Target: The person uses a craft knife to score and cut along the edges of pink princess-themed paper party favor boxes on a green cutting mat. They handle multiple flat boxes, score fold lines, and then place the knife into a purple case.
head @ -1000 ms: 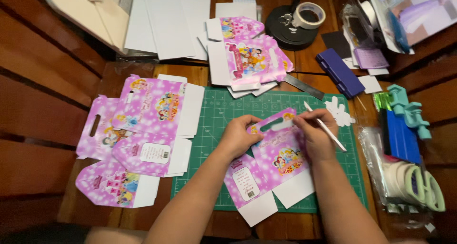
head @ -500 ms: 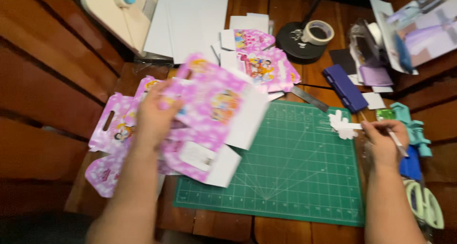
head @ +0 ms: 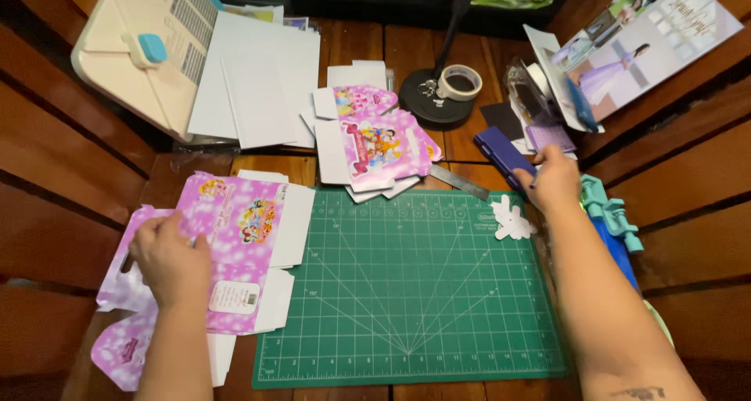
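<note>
Green cutting mat taken as ref. Just left of it, flat pink box blank is pressed under left hand, fingers spread, long axis front-to-back. At mat's far right corner, right hand is clenched on thin tool beside white cutouts.

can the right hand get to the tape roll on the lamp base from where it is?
Probably yes. The right hand sits by the blue punch, and the tape roll lies open on top of the black lamp base, with only low clutter between them.

Slatted dark wooden table in warm light, black lamp base at back
</note>
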